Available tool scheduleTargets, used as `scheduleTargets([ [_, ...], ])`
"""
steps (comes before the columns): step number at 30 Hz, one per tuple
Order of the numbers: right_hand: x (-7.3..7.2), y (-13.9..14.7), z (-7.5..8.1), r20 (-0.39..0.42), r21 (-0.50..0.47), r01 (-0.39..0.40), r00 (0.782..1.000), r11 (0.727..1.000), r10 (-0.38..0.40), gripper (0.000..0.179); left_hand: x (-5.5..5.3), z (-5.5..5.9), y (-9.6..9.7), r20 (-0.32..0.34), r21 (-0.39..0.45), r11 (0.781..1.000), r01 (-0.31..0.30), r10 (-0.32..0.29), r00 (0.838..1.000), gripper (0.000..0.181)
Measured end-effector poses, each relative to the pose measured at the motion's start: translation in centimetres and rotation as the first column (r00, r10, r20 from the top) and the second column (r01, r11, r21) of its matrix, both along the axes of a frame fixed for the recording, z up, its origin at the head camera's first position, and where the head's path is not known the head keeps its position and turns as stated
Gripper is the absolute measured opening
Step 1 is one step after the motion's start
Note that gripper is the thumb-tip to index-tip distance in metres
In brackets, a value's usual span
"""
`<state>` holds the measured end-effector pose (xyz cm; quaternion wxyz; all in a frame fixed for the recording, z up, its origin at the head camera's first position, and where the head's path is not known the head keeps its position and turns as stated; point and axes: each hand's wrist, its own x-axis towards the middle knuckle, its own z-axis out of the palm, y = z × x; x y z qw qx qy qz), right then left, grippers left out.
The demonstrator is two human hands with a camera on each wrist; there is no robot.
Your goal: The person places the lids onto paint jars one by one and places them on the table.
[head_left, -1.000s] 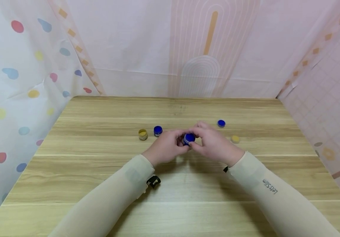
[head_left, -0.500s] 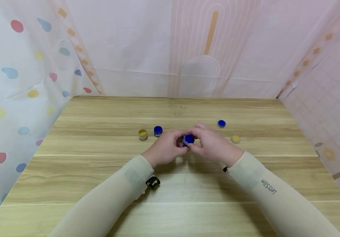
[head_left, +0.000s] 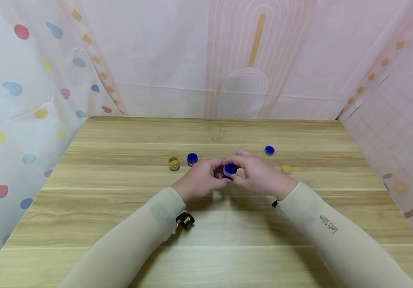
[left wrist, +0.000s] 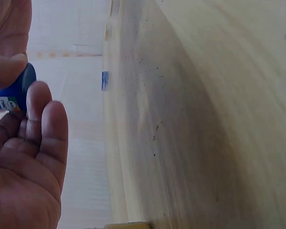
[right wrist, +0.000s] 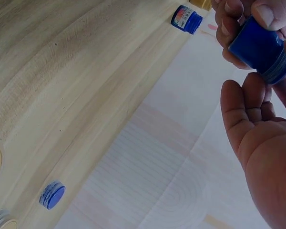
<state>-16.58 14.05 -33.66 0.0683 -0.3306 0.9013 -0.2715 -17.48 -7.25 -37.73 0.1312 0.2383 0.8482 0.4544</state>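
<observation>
In the head view, a small blue paint jar [head_left: 229, 171] with its blue lid on is held between both hands above the table. My left hand [head_left: 202, 179] grips the jar's body from the left, and a label shows on its side in the left wrist view. My right hand [head_left: 260, 175] curls its thumb and fingers round the lid [right wrist: 279, 69] from the right. Left of the hands stand two lidless jars, one blue [head_left: 192, 159] and one yellow [head_left: 174, 163]. The right wrist view shows the held jar tilted.
A loose blue lid [head_left: 269, 150] lies on the wooden table [head_left: 220, 256] beyond the right hand. A yellow lid [head_left: 286, 169] lies nearer, just past the right wrist. Patterned cloth [head_left: 156, 60] hangs behind the table's far edge and along both sides.
Both hands stay round the blue jar in nearly the same spot. The right thumb has shifted slightly to the right at the lid's edge.
</observation>
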Motion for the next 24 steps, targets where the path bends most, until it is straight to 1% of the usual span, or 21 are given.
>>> scheduleTargets([
  [5, -0.08, 0.11, 0.27, 0.022, -0.016, -0.034, 0.999, 0.999, 0.035, 0.035, -0.24, -0.01, -0.25, 0.032, 0.016, 0.999, 0.028, -0.028, 0.999, 0.024],
  [7, -0.05, 0.12, 0.43, 0.019, -0.008, -0.046, 0.999, 0.999, 0.046, 0.035, -0.31, -0.02, -0.36, 0.047, 0.021, 0.999, 0.038, -0.039, 0.998, 0.021],
  [12, 0.04, 0.19, 0.57, -0.003, 0.024, -0.083, 0.997, 0.996, 0.083, 0.036, -0.41, -0.05, -0.61, 0.045, 0.021, 0.997, 0.071, -0.071, 0.996, 0.020],
  [15, 0.00, 0.26, 0.53, 0.008, 0.000, -0.088, 0.996, 0.996, 0.088, 0.039, -0.44, -0.07, -0.76, 0.051, 0.029, 0.997, 0.066, -0.068, 0.996, 0.022],
  [17, 0.01, 0.16, 0.48, 0.027, -0.028, -0.055, 0.998, 0.998, 0.056, 0.041, -0.44, -0.03, -0.82, 0.054, 0.027, 0.999, 0.040, -0.042, 0.998, 0.021],
  [20, 0.07, -0.09, 0.43, 0.058, -0.054, 0.034, 0.998, 0.998, -0.030, 0.041, -0.38, 0.16, -0.81, 0.068, 0.034, 0.999, 0.001, -0.003, 0.998, 0.020],
  [22, 0.18, -0.26, 0.50, 0.064, -0.048, 0.085, 0.995, 0.995, -0.082, 0.039, -0.32, 0.35, -0.71, 0.068, 0.036, 0.999, -0.008, 0.006, 0.998, 0.018],
  [24, 0.16, -0.30, 0.45, 0.046, -0.032, 0.099, 0.994, 0.995, -0.098, 0.033, -0.32, 0.39, -0.62, 0.066, 0.042, 0.999, -0.004, 0.001, 0.998, 0.019],
])
